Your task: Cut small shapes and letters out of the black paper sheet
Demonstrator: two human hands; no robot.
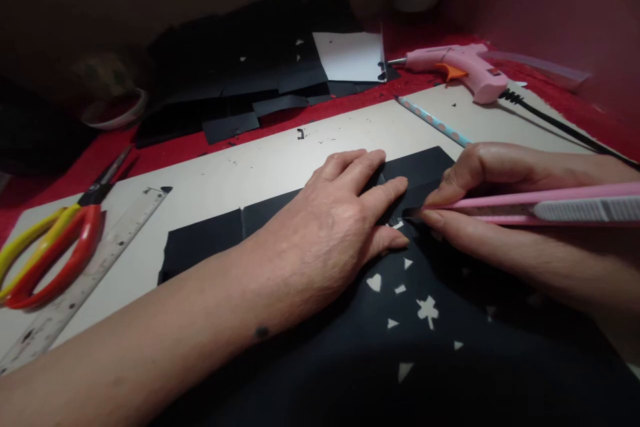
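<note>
A large black paper sheet (345, 347) lies on a white board, with small shapes cut through it: a heart, a star-like figure, triangles and rectangles. My left hand (345, 207) rests flat on the sheet, its fingers spread and pointing right. Pinched in my right hand (500, 180) is a pink utility knife (500, 207). Its dark blade tip meets the paper at a small pale opening (397, 223), just right of my left thumb and index finger. Part of the knife's grip is covered by my fingers.
Yellow-and-red scissors (83, 253) and a ruler (100, 267) lie at the left. Farther back are a dotted pencil (433, 121), a pink glue gun (460, 67) with a black cord, and stacked black paper (235, 73). A red cloth (150, 159) borders the white board (280, 160).
</note>
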